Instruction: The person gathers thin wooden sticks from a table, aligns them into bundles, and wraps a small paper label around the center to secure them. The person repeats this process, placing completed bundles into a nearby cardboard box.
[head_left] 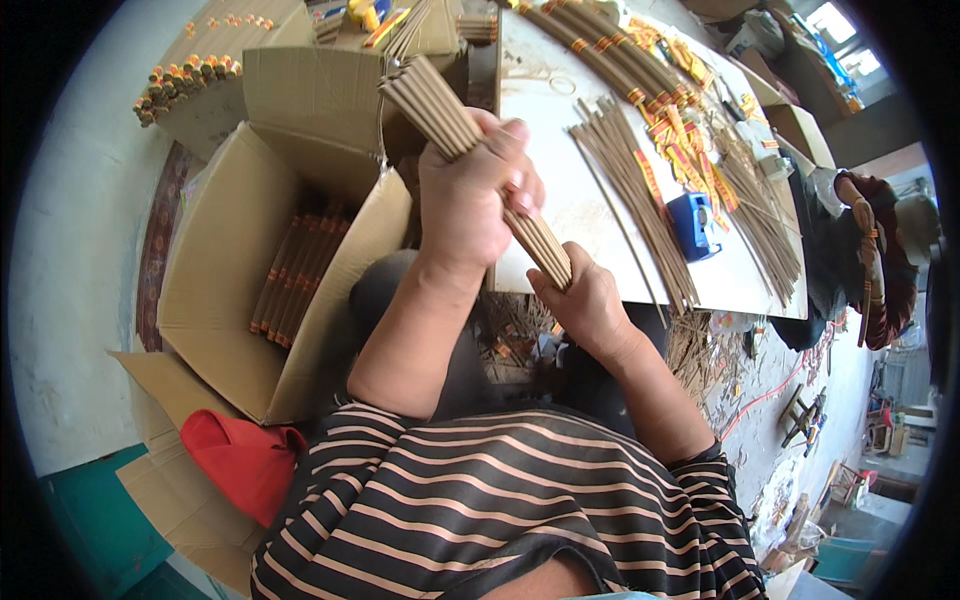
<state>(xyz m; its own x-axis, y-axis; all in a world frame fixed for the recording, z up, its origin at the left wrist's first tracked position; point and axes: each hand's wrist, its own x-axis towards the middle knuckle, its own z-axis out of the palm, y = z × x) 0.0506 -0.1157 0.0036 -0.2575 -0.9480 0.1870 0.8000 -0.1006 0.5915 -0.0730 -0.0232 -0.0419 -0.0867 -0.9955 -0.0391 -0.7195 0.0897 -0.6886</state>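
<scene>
Head view: near the centre of the frame, a thick bundle of brown sticks [470, 140] runs diagonally from upper left down to lower right, held in the air above the near edge of the white counter [560, 215]. The left hand [470, 205] wraps the bundle around its middle, fingers curled over the top, grip pressed tight around the sticks. The right hand [585, 300] cups the lower end, its grip closed about the stick tips, palm turned toward the bundle.

Judging from this hold, the bundle looks loose and untied, so a slackened squeeze could let sticks slide out toward the floor or fan apart at the upper end; thin sticks may also snap if bent by the two hands.

Both forearms rise from the lower edge, the left one steeper, the right elbow bent outward at lower right.

To the left of the frame an open cardboard box [230, 300] holds banded stick bundles. On the counter at upper right lie loose sticks [630, 190], a blue tape dispenser [695, 225] and yellow-and-red paper bands [680, 130].
</scene>
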